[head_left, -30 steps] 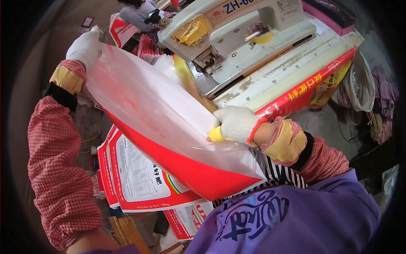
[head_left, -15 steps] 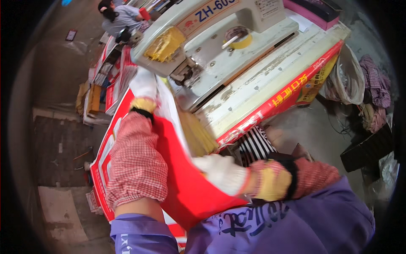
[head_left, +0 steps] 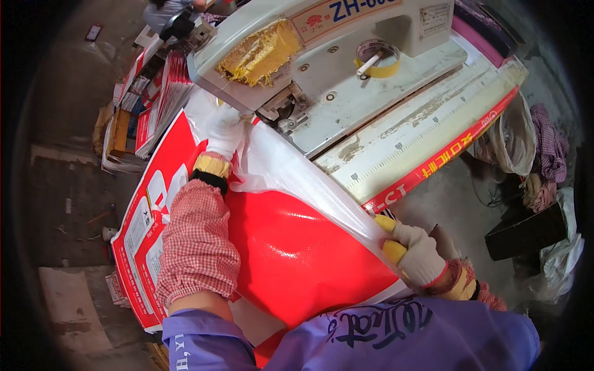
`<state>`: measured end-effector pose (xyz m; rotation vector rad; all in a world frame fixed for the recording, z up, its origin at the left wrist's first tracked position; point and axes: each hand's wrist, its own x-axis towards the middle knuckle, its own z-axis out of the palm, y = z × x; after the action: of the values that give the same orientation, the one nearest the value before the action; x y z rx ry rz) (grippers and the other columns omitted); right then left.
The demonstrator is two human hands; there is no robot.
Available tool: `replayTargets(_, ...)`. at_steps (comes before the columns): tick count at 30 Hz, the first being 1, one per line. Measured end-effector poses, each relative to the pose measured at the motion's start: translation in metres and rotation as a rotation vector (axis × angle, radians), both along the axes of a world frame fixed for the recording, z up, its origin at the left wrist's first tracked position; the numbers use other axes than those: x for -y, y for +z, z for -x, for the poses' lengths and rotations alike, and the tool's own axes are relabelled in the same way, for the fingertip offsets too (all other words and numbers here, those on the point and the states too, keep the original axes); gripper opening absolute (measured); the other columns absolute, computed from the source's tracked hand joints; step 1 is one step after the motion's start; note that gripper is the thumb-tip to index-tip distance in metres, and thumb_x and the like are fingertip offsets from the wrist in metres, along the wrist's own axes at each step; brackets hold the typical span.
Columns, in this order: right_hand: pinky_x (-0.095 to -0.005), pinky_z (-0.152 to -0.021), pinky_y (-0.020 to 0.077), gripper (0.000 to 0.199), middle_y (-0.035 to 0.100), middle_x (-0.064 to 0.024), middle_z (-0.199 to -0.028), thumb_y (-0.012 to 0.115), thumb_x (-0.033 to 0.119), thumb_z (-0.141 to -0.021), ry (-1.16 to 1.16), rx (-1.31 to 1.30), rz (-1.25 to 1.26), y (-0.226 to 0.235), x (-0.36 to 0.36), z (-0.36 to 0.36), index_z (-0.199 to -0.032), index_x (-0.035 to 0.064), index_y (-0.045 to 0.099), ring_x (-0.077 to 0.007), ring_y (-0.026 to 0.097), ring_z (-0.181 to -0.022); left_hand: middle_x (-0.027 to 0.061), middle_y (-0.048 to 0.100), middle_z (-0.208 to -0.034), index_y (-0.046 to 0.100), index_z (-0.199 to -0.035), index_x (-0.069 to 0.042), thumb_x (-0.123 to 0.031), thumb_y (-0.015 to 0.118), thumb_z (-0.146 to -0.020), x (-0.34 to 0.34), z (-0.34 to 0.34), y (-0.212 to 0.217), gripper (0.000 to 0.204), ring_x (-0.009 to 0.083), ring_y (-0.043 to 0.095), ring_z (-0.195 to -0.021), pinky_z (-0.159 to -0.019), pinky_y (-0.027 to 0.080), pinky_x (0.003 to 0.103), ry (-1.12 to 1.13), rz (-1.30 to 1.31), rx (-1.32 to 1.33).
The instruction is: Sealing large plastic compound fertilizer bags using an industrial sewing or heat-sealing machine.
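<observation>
A red and white woven plastic sack (head_left: 297,241) lies across my front, its white top edge stretched slantwise along the sewing machine's table. My left hand (head_left: 224,127), in a white knit glove, grips the sack's edge right beside the needle area of the big grey industrial sewing machine (head_left: 322,93). Part of its fingers is hidden by the folds. At the other end of that edge, my right hand (head_left: 419,250) pinches the sack's corner between yellow-tipped glove fingers. Red checked sleeve covers are on both my forearms.
A roll of yellow tape (head_left: 378,60) with a white stick sits on the machine bed. Folded sacks (head_left: 166,102) are stacked at the far left, near another person (head_left: 167,13). A black box (head_left: 526,230) and a plastic bag (head_left: 510,133) are at the right.
My right hand has moved right, drawing the sack's edge out straight and exposing its white inner side. My left hand stays by the needle area. The view has shifted slightly.
</observation>
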<state>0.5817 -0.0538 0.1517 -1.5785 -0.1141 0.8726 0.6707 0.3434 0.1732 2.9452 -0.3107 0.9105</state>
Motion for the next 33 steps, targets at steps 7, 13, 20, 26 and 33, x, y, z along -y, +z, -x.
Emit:
replayTargets(7,-0.0364,-0.055,0.0484,0.020,0.058,-0.0156,-0.063,0.059,0.022,-0.078,0.407,0.743,0.375,0.019,-0.013,-0.010,-0.092,0.0095,0.065,-0.0312,0.059,-0.060,0.0112,0.059,-0.093,0.064,-0.086,-0.011,-0.015,0.056,-0.076,-0.014,-0.002,0.002,0.014,0.0283,0.057,-0.085,-0.071,0.047,0.033,0.210,-0.277,-0.302)
replayTargets(13,-0.0369,-0.056,0.0483,0.026,0.059,-0.0141,-0.064,0.057,0.028,-0.079,0.537,0.698,0.418,0.014,-0.006,-0.001,-0.100,0.0149,0.064,-0.0298,0.060,-0.060,0.0152,0.061,-0.081,0.063,-0.096,-0.014,-0.027,0.046,-0.086,0.029,0.032,0.047,0.023,0.0327,0.060,-0.078,-0.073,0.047,0.040,0.505,0.010,-0.830)
replayTargets(20,-0.0368,-0.055,0.0486,0.040,0.061,-0.0125,-0.070,0.056,0.029,-0.078,0.534,0.794,0.395,0.016,-0.016,0.006,-0.116,0.0135,0.055,-0.0289,0.061,-0.064,0.0117,0.065,-0.089,0.066,-0.095,-0.013,-0.023,0.051,-0.083,-0.003,0.013,0.032,0.022,0.0297,0.062,-0.075,-0.068,0.049,0.038,0.313,-0.132,-0.611)
replayTargets(26,-0.0355,-0.072,0.0495,0.013,0.062,-0.0102,-0.085,0.049,0.019,-0.080,0.913,1.039,0.624,0.035,-0.129,-0.050,-0.083,0.0083,0.056,-0.0244,0.062,-0.087,0.0103,0.064,-0.087,0.067,-0.091,-0.018,-0.023,0.054,-0.078,-0.052,-0.032,0.093,0.019,0.0304,0.062,-0.081,-0.073,0.048,0.034,0.548,-0.283,-0.501)
replayTargets(33,-0.0393,-0.068,0.0488,0.021,0.064,-0.0123,-0.086,0.049,0.018,-0.078,0.754,1.151,0.526,0.046,-0.233,-0.101,-0.086,0.0047,0.063,-0.0308,0.062,-0.079,0.0113,0.061,-0.083,0.064,-0.089,-0.014,-0.018,0.052,-0.078,-0.061,-0.038,0.132,0.017,0.0318,0.060,-0.083,-0.076,0.046,0.038,0.356,-0.514,-0.297)
